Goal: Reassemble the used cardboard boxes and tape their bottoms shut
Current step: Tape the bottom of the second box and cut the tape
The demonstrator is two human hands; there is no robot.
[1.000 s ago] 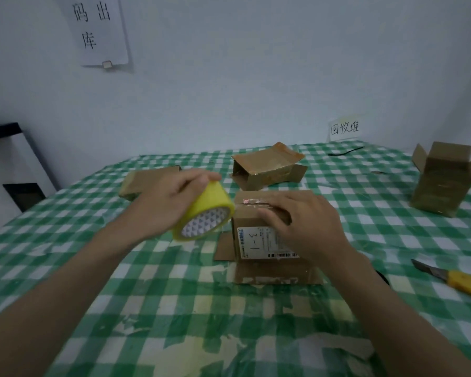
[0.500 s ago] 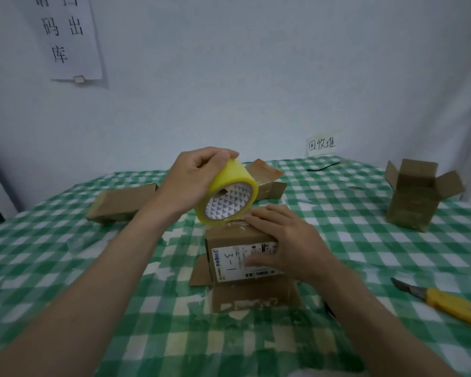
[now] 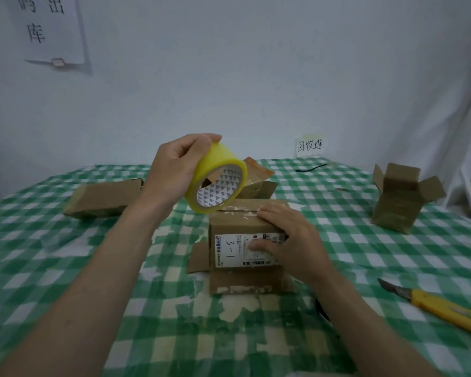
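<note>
At the middle of the green-checked table (image 3: 65,257), the right hand (image 3: 291,240) lies flat-fingered on the small labelled brown cardboard box (image 3: 229,227); the left hand (image 3: 174,172) grips a yellow tape roll (image 3: 215,178) above its far-left corner.

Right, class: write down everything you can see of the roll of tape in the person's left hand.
The tape roll is a wide yellow, glossy, translucent-looking roll on a white core printed inside with small grey triangles. The left hand grips it from above, fingers curled over its outer face. It is tilted, its open core facing the camera, with its lower edge at the top of the labelled cardboard box, where the flaps meet.
</note>
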